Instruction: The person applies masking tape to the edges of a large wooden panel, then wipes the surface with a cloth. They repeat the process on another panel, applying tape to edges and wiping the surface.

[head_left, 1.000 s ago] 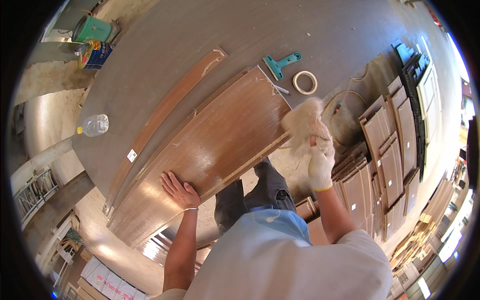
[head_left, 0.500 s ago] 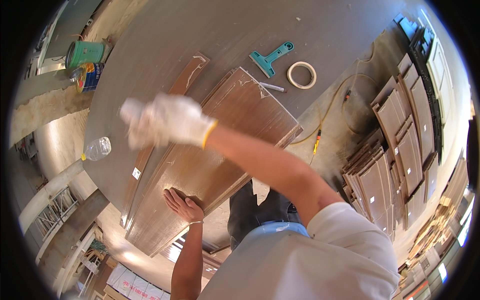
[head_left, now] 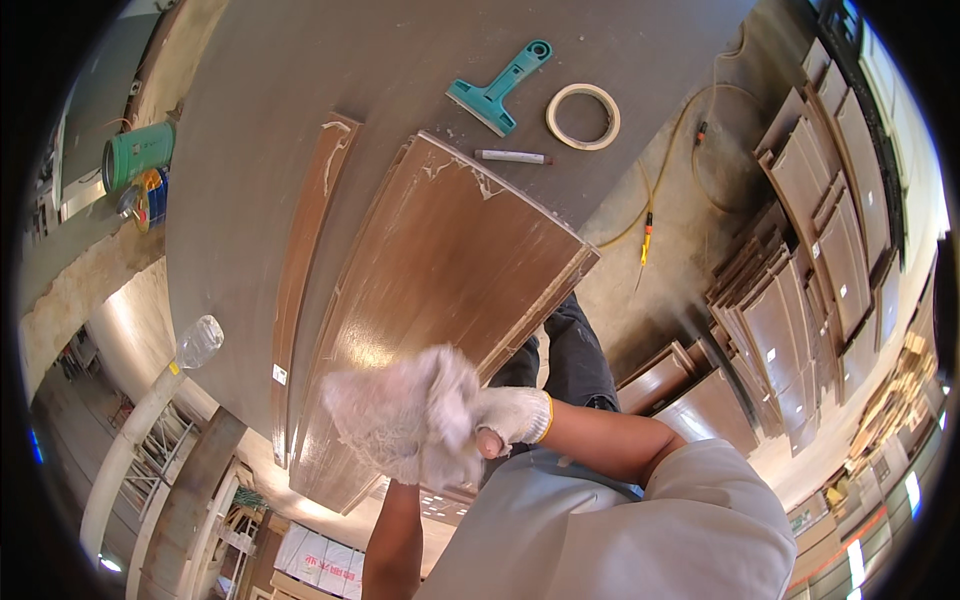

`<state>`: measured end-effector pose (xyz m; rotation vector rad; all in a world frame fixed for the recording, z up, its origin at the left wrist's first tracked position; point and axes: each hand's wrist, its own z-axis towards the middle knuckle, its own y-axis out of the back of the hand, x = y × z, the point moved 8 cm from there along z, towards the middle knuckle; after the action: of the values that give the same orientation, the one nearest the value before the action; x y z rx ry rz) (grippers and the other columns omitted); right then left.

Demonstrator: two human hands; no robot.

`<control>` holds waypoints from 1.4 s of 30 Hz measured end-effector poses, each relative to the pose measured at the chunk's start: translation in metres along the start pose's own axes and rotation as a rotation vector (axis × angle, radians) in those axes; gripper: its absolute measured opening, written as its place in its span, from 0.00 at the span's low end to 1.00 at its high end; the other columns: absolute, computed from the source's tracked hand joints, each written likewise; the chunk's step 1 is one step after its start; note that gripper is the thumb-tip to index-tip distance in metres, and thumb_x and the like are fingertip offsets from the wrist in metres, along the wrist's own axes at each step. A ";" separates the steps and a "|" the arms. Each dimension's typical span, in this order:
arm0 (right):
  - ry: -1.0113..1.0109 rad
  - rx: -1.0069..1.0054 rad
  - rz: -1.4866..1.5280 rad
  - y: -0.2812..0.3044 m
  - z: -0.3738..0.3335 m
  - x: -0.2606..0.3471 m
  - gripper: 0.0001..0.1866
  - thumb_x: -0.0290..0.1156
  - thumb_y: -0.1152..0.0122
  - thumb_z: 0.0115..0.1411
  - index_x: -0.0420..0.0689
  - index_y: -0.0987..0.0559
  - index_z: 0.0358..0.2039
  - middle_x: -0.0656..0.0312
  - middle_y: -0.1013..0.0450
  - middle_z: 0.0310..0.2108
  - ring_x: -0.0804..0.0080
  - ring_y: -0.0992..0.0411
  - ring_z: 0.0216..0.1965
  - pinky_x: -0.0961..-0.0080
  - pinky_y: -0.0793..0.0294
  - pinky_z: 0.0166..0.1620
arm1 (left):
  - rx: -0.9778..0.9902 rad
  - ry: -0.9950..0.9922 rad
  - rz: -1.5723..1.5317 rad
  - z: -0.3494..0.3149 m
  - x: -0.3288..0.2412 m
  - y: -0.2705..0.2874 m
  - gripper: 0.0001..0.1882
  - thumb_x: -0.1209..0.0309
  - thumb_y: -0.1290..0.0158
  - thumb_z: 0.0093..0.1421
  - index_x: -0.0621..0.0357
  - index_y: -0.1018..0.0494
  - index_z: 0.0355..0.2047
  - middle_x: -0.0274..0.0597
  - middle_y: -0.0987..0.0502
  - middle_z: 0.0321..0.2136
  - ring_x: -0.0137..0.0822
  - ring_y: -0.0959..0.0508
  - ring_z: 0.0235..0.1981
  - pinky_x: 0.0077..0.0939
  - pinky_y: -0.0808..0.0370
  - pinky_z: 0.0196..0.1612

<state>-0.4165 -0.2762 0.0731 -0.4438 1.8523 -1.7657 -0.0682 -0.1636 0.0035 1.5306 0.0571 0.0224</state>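
My right hand (head_left: 510, 415), in a white knitted glove with a bare thumb tip showing, grips a crumpled whitish rag (head_left: 400, 410) over the near end of a brown wood-grain panel (head_left: 450, 250). The rag covers my left hand, so its fingers are hidden; only my left forearm (head_left: 393, 540) shows below. The panel lies on a large grey-brown tabletop, glossy along its near part, with torn film or peeling along its far edge. A narrow brown strip (head_left: 297, 270) lies to its left.
Beyond the panel lie a teal scraper (head_left: 500, 88), a tape roll (head_left: 553, 98) and a marker (head_left: 513, 157). A clear plastic bottle (head_left: 200, 342) and a green bucket (head_left: 140, 155) are at left. Brown panels (head_left: 790, 320) stand stacked at right, near a yellow hose (head_left: 680, 135).
My right hand has swung from the left over the strip back toward my body with the rag. The rag now hides my left hand, which lay flat on the panel.
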 end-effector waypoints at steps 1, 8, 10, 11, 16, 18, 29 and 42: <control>-0.166 -0.099 -0.153 0.007 0.000 -0.009 0.31 0.41 0.15 0.52 0.34 0.20 0.48 0.53 0.18 0.44 0.71 0.21 0.45 0.69 0.20 0.49 | -0.005 -0.003 -0.003 0.000 -0.003 -0.004 0.38 0.47 0.66 0.78 0.65 0.43 0.76 0.58 0.41 0.76 0.59 0.42 0.76 0.60 0.48 0.77; -0.009 -0.430 -1.096 -0.012 0.046 0.020 0.15 0.30 0.32 0.61 0.47 0.18 0.48 0.55 0.24 0.58 0.63 0.24 0.57 0.65 0.23 0.60 | -0.007 -0.040 -0.020 -0.007 -0.012 -0.029 0.40 0.44 0.68 0.78 0.65 0.43 0.76 0.58 0.43 0.77 0.59 0.43 0.77 0.60 0.49 0.78; 0.476 -0.388 -1.372 -0.036 0.048 0.055 0.16 0.32 0.35 0.64 0.49 0.19 0.53 0.57 0.24 0.58 0.60 0.26 0.62 0.64 0.27 0.65 | -0.010 -0.048 -0.016 0.000 -0.016 -0.030 0.40 0.44 0.69 0.78 0.65 0.44 0.76 0.58 0.43 0.77 0.58 0.44 0.77 0.60 0.49 0.78; 0.643 -0.317 -1.684 -0.044 0.047 0.062 0.17 0.35 0.36 0.66 0.49 0.20 0.55 0.57 0.24 0.57 0.59 0.27 0.63 0.63 0.28 0.67 | -0.019 -0.058 -0.015 0.005 -0.019 -0.029 0.40 0.43 0.69 0.78 0.65 0.44 0.76 0.58 0.43 0.77 0.58 0.44 0.77 0.60 0.49 0.78; 0.539 -0.022 -2.257 0.003 0.041 0.026 0.17 0.34 0.44 0.69 0.48 0.21 0.57 0.62 0.27 0.61 0.61 0.31 0.66 0.64 0.36 0.72 | 0.026 -0.059 -0.050 0.045 -0.036 -0.017 0.42 0.41 0.71 0.79 0.64 0.44 0.76 0.57 0.44 0.77 0.58 0.45 0.78 0.60 0.50 0.78; 0.427 -0.062 -2.212 0.025 0.008 0.022 0.17 0.33 0.47 0.71 0.44 0.20 0.56 0.59 0.26 0.61 0.58 0.31 0.68 0.62 0.38 0.74 | -0.021 -0.073 -0.014 0.052 -0.047 -0.007 0.43 0.40 0.73 0.78 0.65 0.44 0.76 0.59 0.44 0.77 0.61 0.45 0.77 0.61 0.50 0.77; 0.740 -2.090 -1.294 0.007 -0.323 0.265 0.11 0.24 0.39 0.65 0.39 0.17 0.47 0.64 0.20 0.40 0.74 0.25 0.29 0.76 0.22 0.33 | -0.017 -0.024 -0.077 0.058 -0.061 0.000 0.42 0.42 0.71 0.78 0.64 0.45 0.77 0.62 0.47 0.78 0.65 0.48 0.78 0.63 0.53 0.77; 0.531 -0.592 -2.651 0.060 0.124 0.049 0.20 0.32 0.43 0.69 0.45 0.16 0.59 0.51 0.29 0.69 0.42 0.45 0.77 0.48 0.54 0.79 | 0.122 0.140 -0.206 0.059 -0.055 0.011 0.40 0.59 0.44 0.61 0.62 0.36 0.72 0.61 0.44 0.76 0.63 0.51 0.79 0.66 0.56 0.78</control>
<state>-0.3752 -0.4001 0.0068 1.3431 -0.3547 0.5754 -0.1197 -0.2246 0.0180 1.6368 0.3330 -0.0386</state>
